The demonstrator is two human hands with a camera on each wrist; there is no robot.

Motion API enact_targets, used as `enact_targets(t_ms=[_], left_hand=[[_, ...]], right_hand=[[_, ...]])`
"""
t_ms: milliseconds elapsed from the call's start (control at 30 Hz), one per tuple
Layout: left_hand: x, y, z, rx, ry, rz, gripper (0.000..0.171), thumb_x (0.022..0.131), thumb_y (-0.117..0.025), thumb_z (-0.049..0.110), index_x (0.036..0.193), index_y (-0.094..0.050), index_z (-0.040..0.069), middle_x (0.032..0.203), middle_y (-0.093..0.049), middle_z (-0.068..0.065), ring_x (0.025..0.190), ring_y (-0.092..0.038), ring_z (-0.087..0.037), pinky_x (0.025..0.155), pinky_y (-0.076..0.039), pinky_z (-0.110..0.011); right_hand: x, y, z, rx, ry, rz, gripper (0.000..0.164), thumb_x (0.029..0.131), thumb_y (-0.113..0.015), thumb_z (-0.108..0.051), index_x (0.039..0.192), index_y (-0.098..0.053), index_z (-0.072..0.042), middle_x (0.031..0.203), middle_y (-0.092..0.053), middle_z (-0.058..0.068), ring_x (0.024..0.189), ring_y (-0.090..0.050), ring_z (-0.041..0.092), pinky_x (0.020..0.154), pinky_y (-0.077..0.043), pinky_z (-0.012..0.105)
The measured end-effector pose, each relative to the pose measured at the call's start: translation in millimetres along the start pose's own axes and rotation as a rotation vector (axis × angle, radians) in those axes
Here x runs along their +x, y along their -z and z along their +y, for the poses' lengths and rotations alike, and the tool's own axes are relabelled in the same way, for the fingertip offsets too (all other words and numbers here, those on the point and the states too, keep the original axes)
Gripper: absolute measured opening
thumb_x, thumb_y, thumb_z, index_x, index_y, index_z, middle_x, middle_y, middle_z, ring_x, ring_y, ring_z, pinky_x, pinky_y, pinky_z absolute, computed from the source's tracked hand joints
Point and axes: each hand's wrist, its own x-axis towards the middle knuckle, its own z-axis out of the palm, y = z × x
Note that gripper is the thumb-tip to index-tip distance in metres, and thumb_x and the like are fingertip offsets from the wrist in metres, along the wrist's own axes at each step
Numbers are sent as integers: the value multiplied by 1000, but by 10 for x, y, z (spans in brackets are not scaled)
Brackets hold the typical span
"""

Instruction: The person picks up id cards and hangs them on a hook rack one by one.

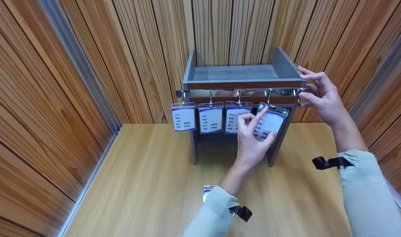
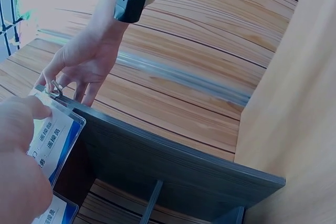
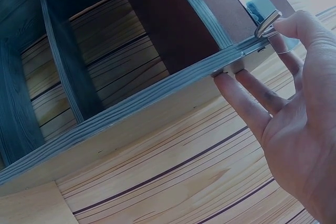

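Note:
A tilted badge in a clear holder [image 1: 275,120] hangs under the fourth hook [image 1: 269,95] of a shiny metal hook rail [image 1: 225,93]. My left hand [image 1: 253,141] lies over the badge's front, index finger straight toward its top edge and thumb near its lower right. Three more badges hang to the left; the third badge [image 1: 232,115] is partly covered by that hand. At the shelf's right side my right hand [image 1: 325,100] grips the rail's end, thumb against the last hook [image 3: 268,23]. Other right-hand fingers [image 3: 244,98] touch the side board's outer face.
The rail runs across the front of a small grey shelf unit [image 1: 233,73] standing on a wooden table [image 1: 147,171]. Another badge [image 1: 207,192] lies on the table, partly hidden by the left sleeve. Wood-panelled walls [image 1: 128,59] enclose the back and sides.

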Motion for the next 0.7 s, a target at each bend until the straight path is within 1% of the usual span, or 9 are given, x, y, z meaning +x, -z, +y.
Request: enact_targets(t_ms=[233, 400, 600, 700], left_hand=[[39, -36, 25, 14, 14, 24, 68, 97, -88, 8, 160, -65, 18, 133, -50, -10, 130, -47, -14, 108, -54, -21], [56, -52, 20, 8, 19, 33, 68, 96, -88, 8, 160, -65, 18, 132, -50, -11, 131, -47, -16, 110, -55, -22], [63, -67, 4, 23, 12, 61, 68, 95, -89, 7, 158, -66, 18, 129, -50, -10, 127, -47, -14, 109, -53, -24], [73, -77, 15, 37, 18, 72, 68, 95, -89, 8, 158, -67, 19, 128, -51, -9, 127, -47, -13, 110, -53, -23]], right_hand=[[-3, -6, 7, 8, 1, 1, 44, 110, -60, 5, 152, -56, -4, 180, -45, 1, 133, -66, 23, 84, -65, 23], [0, -8, 7, -3, 1, 4, 44, 110, -60, 5, 153, -56, -4, 179, -46, 2, 131, -66, 23, 84, -65, 23], [-2, -14, 5, 10, 3, -5, 45, 109, -60, 8, 152, -55, -2, 180, -44, 3, 131, -67, 22, 84, -66, 24], [0, -13, -1, 14, 6, -3, 45, 109, -59, 8, 152, -55, -2, 180, -44, 4, 132, -67, 22, 84, -67, 24]])
